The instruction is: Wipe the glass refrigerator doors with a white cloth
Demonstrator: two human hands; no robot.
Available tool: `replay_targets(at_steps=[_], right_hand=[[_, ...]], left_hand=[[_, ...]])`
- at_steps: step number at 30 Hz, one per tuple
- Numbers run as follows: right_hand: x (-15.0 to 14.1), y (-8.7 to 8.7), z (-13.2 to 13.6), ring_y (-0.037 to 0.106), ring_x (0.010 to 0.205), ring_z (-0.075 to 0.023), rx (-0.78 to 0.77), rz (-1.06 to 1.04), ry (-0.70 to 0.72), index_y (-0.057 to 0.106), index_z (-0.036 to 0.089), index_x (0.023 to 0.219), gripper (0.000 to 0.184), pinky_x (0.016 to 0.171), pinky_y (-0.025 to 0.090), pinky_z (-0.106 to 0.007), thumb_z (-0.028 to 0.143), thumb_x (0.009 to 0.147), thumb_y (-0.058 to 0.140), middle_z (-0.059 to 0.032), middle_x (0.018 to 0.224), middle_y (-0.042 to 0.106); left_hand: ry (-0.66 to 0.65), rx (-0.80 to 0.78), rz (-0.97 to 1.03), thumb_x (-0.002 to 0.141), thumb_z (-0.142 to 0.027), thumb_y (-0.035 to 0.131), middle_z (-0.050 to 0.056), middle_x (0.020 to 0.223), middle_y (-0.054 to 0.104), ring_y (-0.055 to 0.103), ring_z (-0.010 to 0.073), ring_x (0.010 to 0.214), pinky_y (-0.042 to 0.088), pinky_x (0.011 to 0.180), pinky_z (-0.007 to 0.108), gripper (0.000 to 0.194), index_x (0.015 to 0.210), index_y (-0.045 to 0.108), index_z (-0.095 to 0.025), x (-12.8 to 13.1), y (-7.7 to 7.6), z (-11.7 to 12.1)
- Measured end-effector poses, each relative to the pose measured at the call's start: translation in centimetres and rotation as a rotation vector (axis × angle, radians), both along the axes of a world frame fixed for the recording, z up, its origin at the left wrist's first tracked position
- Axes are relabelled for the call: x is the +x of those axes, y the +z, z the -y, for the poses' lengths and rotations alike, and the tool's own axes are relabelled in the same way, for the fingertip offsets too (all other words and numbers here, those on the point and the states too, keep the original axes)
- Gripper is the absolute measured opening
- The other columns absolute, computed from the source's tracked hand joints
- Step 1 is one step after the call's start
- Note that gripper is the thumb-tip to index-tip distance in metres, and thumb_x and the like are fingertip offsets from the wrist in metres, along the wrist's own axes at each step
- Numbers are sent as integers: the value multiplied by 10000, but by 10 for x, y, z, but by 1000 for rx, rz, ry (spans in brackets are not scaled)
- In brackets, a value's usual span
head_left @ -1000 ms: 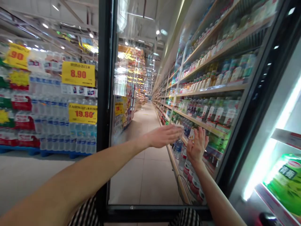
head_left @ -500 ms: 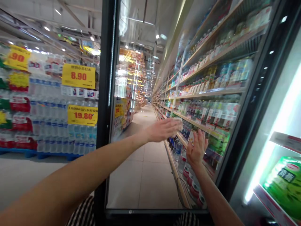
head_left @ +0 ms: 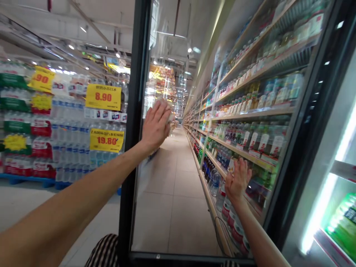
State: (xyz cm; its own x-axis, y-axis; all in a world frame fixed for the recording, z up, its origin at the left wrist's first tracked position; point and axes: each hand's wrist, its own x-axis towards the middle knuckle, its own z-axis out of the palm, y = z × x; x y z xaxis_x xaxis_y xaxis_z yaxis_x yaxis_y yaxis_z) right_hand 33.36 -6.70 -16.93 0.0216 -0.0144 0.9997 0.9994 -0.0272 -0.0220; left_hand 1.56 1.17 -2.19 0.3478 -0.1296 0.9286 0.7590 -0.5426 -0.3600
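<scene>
My left hand (head_left: 157, 128) lies against the glass door (head_left: 155, 218) near its left frame. Under and beyond the fingers shows the edge of a whitish, crumpled wiping cloth (head_left: 170, 116); most of it is covered by the hand. Lower and further right, my right hand (head_left: 238, 180) rests on or very close to the glass, fingers up and apart, with nothing visible in it. A thick black frame (head_left: 128, 193) borders the pane, which shows an aisle and shelves of bottles.
Right of the door, a lit cooler holds a green package (head_left: 343, 222) on a shelf beside a bright light strip (head_left: 319, 211). To the left, packs of bottled water (head_left: 68, 148) are stacked on blue pallets (head_left: 30, 180), with yellow price signs (head_left: 103, 97). My striped-clad knee (head_left: 103, 252) is below.
My left hand has swept left and up across the glass with the cloth, from near the right hand to the left frame. The right hand stays in place; the view has shifted slightly.
</scene>
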Motion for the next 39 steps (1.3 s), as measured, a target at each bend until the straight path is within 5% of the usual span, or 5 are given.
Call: replay_targets(at_steps=[6, 11, 17, 25, 39], right_hand=[[-3, 1, 0, 270, 1316, -263, 10, 4, 5, 327, 175, 1338, 527, 1036, 209, -541, 222, 815, 379, -148, 1385, 364], [-3, 0, -2, 276, 1312, -276, 16, -11, 17, 352, 170, 1324, 521, 1024, 224, -559, 228, 807, 382, -149, 1382, 369], [-3, 1, -3, 273, 1313, -276, 16, -5, 17, 339, 163, 1333, 529, 1026, 218, -556, 217, 808, 380, -154, 1388, 358], [-12, 3, 3, 259, 1318, -283, -14, -45, 15, 321, 171, 1341, 534, 1024, 215, -562, 244, 818, 398, -160, 1396, 341], [-142, 108, -24, 212, 1340, -218, -100, 277, 326, 321, 201, 1336, 484, 1067, 219, -480, 283, 860, 343, -101, 1393, 361]], left_hand=[[48, 140, -533, 866, -224, 388, 13, 1387, 378, 188, 154, 1340, 201, 1105, 362, 424, 1290, 372, -224, -6, -18, 2], [78, 53, 63, 879, -271, 385, 69, 1414, 324, 183, 206, 1341, 234, 1084, 404, 402, 1268, 397, -170, -15, 2, -3], [61, 164, -531, 880, -247, 364, 3, 1402, 355, 120, 135, 1353, 170, 1113, 338, 419, 1296, 352, -208, -5, -14, 5], [63, 42, -93, 850, -259, 416, 64, 1428, 296, 86, 188, 1361, 148, 1110, 402, 478, 1315, 324, -190, -1, 1, -3], [-77, -147, -188, 782, -497, 484, 158, 1443, 219, 104, 262, 1355, 94, 1089, 470, 799, 1383, 147, -93, 29, -11, 19]])
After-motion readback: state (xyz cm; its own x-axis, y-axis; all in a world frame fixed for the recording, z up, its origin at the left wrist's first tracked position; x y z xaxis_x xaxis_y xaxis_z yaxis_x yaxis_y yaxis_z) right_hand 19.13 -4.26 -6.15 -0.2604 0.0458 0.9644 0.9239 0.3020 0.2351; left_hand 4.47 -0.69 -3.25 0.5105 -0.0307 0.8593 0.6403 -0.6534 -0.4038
